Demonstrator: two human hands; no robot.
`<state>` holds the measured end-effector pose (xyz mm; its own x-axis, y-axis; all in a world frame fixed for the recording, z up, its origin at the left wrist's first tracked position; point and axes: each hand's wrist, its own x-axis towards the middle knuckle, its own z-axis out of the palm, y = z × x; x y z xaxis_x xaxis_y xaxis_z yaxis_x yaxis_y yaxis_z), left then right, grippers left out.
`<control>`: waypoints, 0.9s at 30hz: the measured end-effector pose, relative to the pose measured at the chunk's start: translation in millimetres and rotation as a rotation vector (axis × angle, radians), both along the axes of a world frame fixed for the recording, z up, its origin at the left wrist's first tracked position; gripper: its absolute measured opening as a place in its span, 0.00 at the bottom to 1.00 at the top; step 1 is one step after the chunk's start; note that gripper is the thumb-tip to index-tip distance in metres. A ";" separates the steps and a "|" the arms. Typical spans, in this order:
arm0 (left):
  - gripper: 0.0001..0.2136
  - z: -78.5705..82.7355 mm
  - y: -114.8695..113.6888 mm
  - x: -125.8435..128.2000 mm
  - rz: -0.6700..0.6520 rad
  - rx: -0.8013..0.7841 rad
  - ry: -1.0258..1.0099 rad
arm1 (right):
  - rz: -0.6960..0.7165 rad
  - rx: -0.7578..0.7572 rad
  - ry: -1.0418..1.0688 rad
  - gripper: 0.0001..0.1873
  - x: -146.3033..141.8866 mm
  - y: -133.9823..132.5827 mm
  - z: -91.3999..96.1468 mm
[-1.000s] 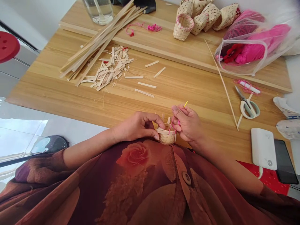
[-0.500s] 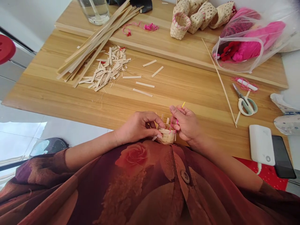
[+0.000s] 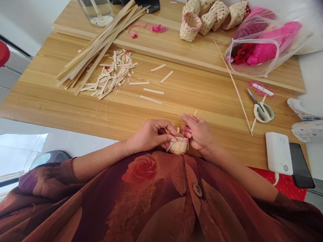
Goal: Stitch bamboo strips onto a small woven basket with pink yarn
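Our left hand [image 3: 151,136] grips the small woven bamboo basket [image 3: 178,147] at its rim; our right hand [image 3: 198,131] pinches a pink strand [image 3: 184,131] against it; we seem to be binding the rim, so the next stitch calls for keeping the strand taut; the basket sits at the table edge; cut bamboo strips [image 3: 151,99] lie ahead on the wooden table [image 3: 191,97].

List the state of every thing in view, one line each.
Small woven basket, unfinished, strip ends standing up
Left hand, gripping the basket's rim
Right hand, pinching a pink strand at the basket
Scissors, blades closed
Clear plastic bag, open, holding pink yarn
Phone, screen dark
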<state>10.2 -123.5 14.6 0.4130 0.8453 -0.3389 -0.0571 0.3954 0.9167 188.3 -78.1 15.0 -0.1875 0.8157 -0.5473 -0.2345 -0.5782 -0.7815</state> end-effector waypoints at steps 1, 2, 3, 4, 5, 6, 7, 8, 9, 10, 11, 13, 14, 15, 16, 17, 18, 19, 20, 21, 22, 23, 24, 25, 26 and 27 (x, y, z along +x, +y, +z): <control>0.08 1.2 0.8 0.3 -0.002 -0.003 -0.003 | 0.003 0.004 -0.002 0.35 -0.1 0.3 -0.3; 0.07 2.4 1.8 0.6 -0.007 -0.006 -0.003 | 0.006 0.007 -0.005 0.35 -0.1 0.7 -0.8; 0.07 3.5 2.9 1.0 -0.014 -0.006 0.004 | 0.006 0.010 -0.010 0.35 -0.1 0.9 -1.4; 0.06 4.4 4.0 1.6 -0.022 -0.002 0.017 | 0.003 0.012 -0.014 0.34 -0.1 1.1 -2.3; 0.06 5.2 5.1 2.4 -0.030 0.003 0.033 | -0.002 0.013 -0.018 0.34 0.0 1.2 -3.2; 0.06 5.9 5.9 3.4 -0.034 0.007 0.048 | -0.011 0.012 -0.021 0.33 0.1 1.2 -4.3; 0.07 6.5 6.6 4.6 -0.033 0.009 0.058 | -0.021 0.008 -0.022 0.33 0.1 1.2 -5.4; 0.07 7.4 7.1 6.0 -0.029 0.007 0.065 | -0.033 0.001 -0.022 0.32 0.1 1.0 -6.3; 0.07 8.7 7.4 7.4 -0.026 -0.001 0.070 | -0.044 -0.008 -0.020 0.31 0.1 0.7 -7.1; 0.06 10.5 7.6 8.8 -0.026 -0.009 0.077 | -0.056 -0.017 -0.018 0.31 0.0 0.4 -7.6; 0.05 12.7 7.6 10.0 -0.029 -0.014 0.086 | -0.067 -0.023 -0.017 0.30 -0.2 0.0 -7.8; 0.03 18.1 7.6 12.1 -0.043 -0.023 0.102 | -0.085 -0.026 -0.017 0.30 -0.4 -0.7 -7.9; 0.03 20.8 7.7 12.7 -0.051 -0.027 0.108 | -0.092 -0.026 -0.019 0.30 -0.6 -1.0 -7.8; 0.03 22.9 7.9 13.1 -0.059 -0.032 0.114 | -0.097 -0.026 -0.020 0.30 -0.6 -1.0 -7.8; 0.03 24.3 8.1 13.1 -0.068 -0.034 0.124 | -0.099 -0.026 -0.020 0.30 -0.7 -1.0 -7.8; 0.03 25.0 8.5 12.9 -0.079 -0.027 0.140 | -0.102 -0.027 -0.020 0.30 -0.7 -0.8 -7.8; 0.04 24.8 9.0 12.4 -0.089 -0.003 0.166 | -0.103 -0.029 -0.019 0.30 -0.7 -0.6 -7.8; 0.04 23.9 9.5 11.7 -0.096 0.039 0.204 | -0.105 -0.032 -0.015 0.30 -0.7 -0.3 -7.6; 0.04 22.6 10.0 10.8 -0.096 0.094 0.248 | -0.106 -0.034 -0.011 0.30 -0.7 -0.1 -7.3; 0.04 21.2 10.4 10.0 -0.089 0.150 0.291 | -0.106 -0.037 -0.006 0.30 -0.7 0.0 -6.8; 0.05 20.0 10.6 9.2 -0.079 0.194 0.324 | -0.104 -0.040 -0.002 0.30 -0.7 0.0 -6.3; 0.05 19.2 10.6 8.7 -0.071 0.216 0.340 | -0.105 -0.040 -0.001 0.30 -0.8 -0.2 -5.6; 0.06 19.0 10.4 8.4 -0.066 0.215 0.338 | -0.107 -0.038 -0.004 0.30 -0.9 -0.4 -5.0; 0.06 19.4 10.1 8.3 -0.063 0.197 0.324 | -0.112 -0.032 -0.010 0.29 -0.9 -0.6 -4.4; 0.07 20.4 9.6 8.4 -0.065 0.170 0.308 | -0.116 -0.027 -0.016 0.29 -1.0 -0.8 -3.9; 0.07 21.9 9.1 8.6 -0.066 0.144 0.294 | -0.119 -0.022 -0.021 0.29 -1.1 -1.0 -3.6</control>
